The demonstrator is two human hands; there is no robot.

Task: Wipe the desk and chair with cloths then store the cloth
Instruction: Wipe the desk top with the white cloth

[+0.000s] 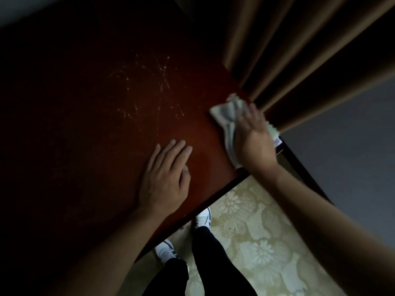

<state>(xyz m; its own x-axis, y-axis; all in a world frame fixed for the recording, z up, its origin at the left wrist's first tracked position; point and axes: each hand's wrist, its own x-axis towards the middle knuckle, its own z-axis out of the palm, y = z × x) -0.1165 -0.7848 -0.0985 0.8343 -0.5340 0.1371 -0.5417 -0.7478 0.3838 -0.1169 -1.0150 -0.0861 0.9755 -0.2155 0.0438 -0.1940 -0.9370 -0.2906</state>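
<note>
Right hand [254,135] lay flat, fingers straight, pressing the cloth [226,116] at the counter's [106,124] right edge beside the curtain [288,50], presumably wiping; left hand [165,178] rested open on the counter, likely bracing.

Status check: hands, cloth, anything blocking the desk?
Right hand flat on the cloth at the desk right edge. Left hand flat on the desktop, holding nothing. Pale specks mid-desk. Curtain close behind the cloth; nothing blocking.
</note>
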